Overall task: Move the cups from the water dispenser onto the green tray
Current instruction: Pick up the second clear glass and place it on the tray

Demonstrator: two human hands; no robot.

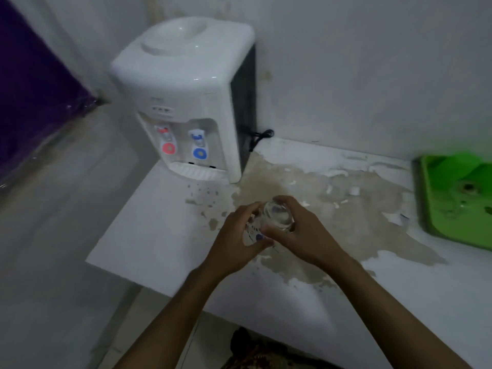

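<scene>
Both my hands hold glass cups above the middle of the white counter. My left hand grips a clear cup with blue printed marks. My right hand grips a plain clear glass cup, pressed against the printed one. The white water dispenser stands at the back left, with red and blue taps and no cup on its drip tray. The green tray lies at the far right edge, about a hand's length from my right hand.
The counter has a large brown stain and peeling paint between the dispenser and the tray. A black cable trails behind the dispenser. A purple surface stands at the left. The counter's left edge drops to the floor.
</scene>
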